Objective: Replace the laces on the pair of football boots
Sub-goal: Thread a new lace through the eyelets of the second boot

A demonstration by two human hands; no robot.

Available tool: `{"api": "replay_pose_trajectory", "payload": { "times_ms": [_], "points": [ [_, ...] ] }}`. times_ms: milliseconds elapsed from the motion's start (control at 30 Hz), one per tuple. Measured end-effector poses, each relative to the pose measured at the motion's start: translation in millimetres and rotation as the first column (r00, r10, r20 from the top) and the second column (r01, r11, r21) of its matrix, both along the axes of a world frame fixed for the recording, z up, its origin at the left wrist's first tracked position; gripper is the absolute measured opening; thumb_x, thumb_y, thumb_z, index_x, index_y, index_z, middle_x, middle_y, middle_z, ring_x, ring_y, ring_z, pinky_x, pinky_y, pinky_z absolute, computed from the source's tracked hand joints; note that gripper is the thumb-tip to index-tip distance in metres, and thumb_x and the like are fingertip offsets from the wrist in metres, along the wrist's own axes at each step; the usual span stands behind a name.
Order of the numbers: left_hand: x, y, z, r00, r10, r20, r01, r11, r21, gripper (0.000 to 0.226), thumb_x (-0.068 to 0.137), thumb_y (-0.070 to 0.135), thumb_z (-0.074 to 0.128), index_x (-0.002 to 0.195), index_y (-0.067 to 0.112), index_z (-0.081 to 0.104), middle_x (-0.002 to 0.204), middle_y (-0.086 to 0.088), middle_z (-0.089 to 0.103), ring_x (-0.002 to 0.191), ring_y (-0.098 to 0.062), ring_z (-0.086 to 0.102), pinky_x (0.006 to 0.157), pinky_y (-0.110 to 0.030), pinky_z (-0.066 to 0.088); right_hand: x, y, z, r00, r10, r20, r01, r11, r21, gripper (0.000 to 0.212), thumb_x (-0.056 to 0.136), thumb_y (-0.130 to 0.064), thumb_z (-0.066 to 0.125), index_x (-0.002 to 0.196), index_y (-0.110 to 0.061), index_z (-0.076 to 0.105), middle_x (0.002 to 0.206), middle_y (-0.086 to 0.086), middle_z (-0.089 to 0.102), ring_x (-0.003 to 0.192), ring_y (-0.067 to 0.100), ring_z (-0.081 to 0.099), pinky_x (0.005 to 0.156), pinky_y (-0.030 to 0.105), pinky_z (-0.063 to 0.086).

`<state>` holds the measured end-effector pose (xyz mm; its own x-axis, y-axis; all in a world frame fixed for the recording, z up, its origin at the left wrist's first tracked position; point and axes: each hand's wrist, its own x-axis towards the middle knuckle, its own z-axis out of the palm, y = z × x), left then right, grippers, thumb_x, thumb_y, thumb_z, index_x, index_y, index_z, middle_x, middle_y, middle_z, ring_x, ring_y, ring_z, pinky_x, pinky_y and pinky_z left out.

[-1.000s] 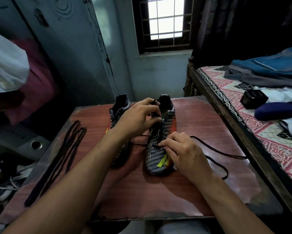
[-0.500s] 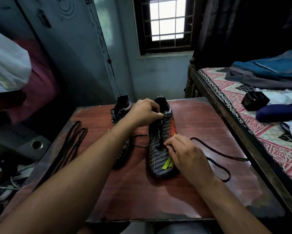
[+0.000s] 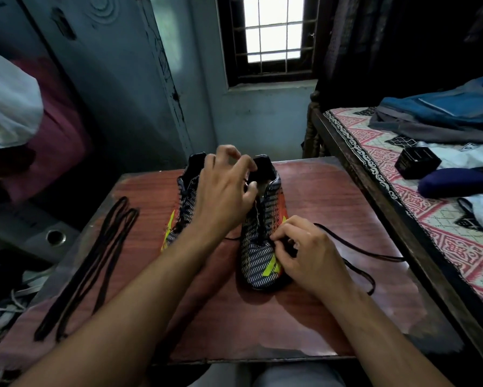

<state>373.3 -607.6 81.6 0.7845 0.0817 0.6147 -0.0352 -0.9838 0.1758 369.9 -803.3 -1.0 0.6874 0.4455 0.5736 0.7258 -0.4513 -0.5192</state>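
The likeliest slip was the thin black lace (image 3: pixel 354 247) trailing loose to the right of the right-hand boot (image 3: pixel 259 236): a sharp tug could have snagged it at the edge of the reddish wooden table (image 3: pixel 332 196), or dragged the boot sideways, since only fingertips steadied it.

Well left of that boot, a bundle of long black laces (image 3: pixel 95 261) lay stretched along the table. Just left of it stood its mate, the left-hand boot (image 3: pixel 185 202), dark knit with pale dashes, orange and yellow-green flashes. The left hand (image 3: pixel 223 196) reached over to the right-hand boot's collar, fingers curled there; whether it pinched anything I could not tell. On the boot's toe side, the right hand (image 3: pixel 304 252) pinched the lace near the lower eyelets.
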Motion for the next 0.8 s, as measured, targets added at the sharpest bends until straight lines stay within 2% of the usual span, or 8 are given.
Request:
{"api": "replay_pose_trajectory", "payload": {
  "times_ms": [67,167,233,333,433,567,700,800],
  "points": [
    [-23.3,2.1,-13.2,0.981,-0.193,0.002,0.193,0.981,0.009,0.021,0.091,0.037,0.062,0.104,0.025,0.072,0.113,0.001,0.057,0.100,-0.022,0.052,0.085,-0.042,0.049,-0.9,0.0,1.1,1.000,0.001,0.017,-0.001,1.000,-0.005,0.014,0.090,-0.029,0.059,0.091,-0.019,0.069,0.095,-0.013,0.060,0.089,0.009,0.060,0.071,0.038,0.057],
    [-53.7,3.8,-35.8,0.904,-0.357,-0.238,0.345,0.934,-0.090,0.032,0.094,0.047,0.054,0.108,0.027,0.075,0.108,0.008,0.060,0.099,-0.016,0.057,0.086,-0.042,0.053,0.5,0.8,2.2,0.999,0.019,0.033,-0.018,0.999,-0.037,0.016,0.093,-0.028,0.063,0.106,-0.021,0.069,0.102,-0.010,0.062,0.095,0.013,0.061,0.075,0.039,0.058],
    [-65.6,1.1,-44.6,0.913,-0.328,-0.242,0.296,0.941,-0.162,0.031,0.094,0.047,0.058,0.110,0.027,0.075,0.108,0.012,0.058,0.096,-0.009,0.059,0.082,-0.038,0.056,0.6,0.5,1.9,0.998,0.038,0.051,-0.035,0.997,-0.068,0.023,0.094,-0.021,0.068,0.116,-0.023,0.071,0.107,-0.009,0.063,0.099,0.015,0.062,0.077,0.038,0.059],
    [-73.4,-7.0,-46.1,0.953,-0.247,-0.176,0.210,0.956,-0.203,0.015,0.092,0.037,0.071,0.104,0.030,0.077,0.105,0.017,0.058,0.087,-0.002,0.058,0.074,-0.032,0.056,-2.3,0.5,4.0,0.995,0.053,0.082,-0.045,0.995,-0.093,0.020,0.095,-0.023,0.064,0.113,-0.022,0.074,0.105,-0.009,0.064,0.096,0.015,0.063,0.074,0.037,0.059],
    [-76.6,-18.3,-44.9,0.972,-0.161,-0.170,0.136,0.979,-0.151,0.013,0.095,0.038,0.068,0.101,0.030,0.075,0.103,0.014,0.059,0.088,-0.010,0.060,0.069,-0.032,0.054,-5.4,2.0,6.6,0.992,0.017,0.123,0.000,0.991,-0.132,0.018,0.094,-0.026,0.059,0.103,-0.021,0.073,0.100,-0.010,0.063,0.091,0.015,0.063,0.062,0.037,0.060],
    [-83.8,-27.6,-50.9,0.983,-0.111,-0.144,0.090,0.985,-0.144,0.020,0.098,0.040,0.060,0.105,0.024,0.069,0.103,0.005,0.059,0.089,-0.018,0.060,0.069,-0.039,0.056,-6.6,3.9,7.4,0.992,-0.001,0.122,0.022,0.985,-0.171,0.022,0.093,-0.027,0.059,0.108,-0.024,0.074,0.101,-0.011,0.063,0.091,0.014,0.063,0.062,0.035,0.059],
    [-84.8,-20.1,-48.8,0.977,-0.149,-0.154,0.091,0.939,-0.332,0.009,0.095,0.037,0.070,0.099,0.031,0.074,0.099,0.010,0.066,0.089,-0.011,0.064,0.078,-0.036,0.054,-3.0,-0.4,9.7,0.997,0.054,0.059,-0.046,0.990,-0.131,0.021,0.096,-0.033,0.056,0.103,-0.023,0.073,0.102,-0.011,0.063,0.093,0.013,0.062,0.071,0.039,0.058],
    [-87.3,-8.5,-49.1,0.951,-0.269,-0.151,0.166,0.859,-0.485,0.009,0.092,0.027,0.076,0.100,0.031,0.076,0.093,0.013,0.071,0.089,-0.003,0.067,0.082,-0.030,0.055,-1.5,-0.6,13.0,0.995,0.097,-0.027,-0.100,0.987,-0.125,0.023,0.097,-0.039,0.049,0.101,-0.025,0.066,0.102,-0.015,0.059,0.095,0.009,0.059,0.076,0.041,0.055]
  ]
}}
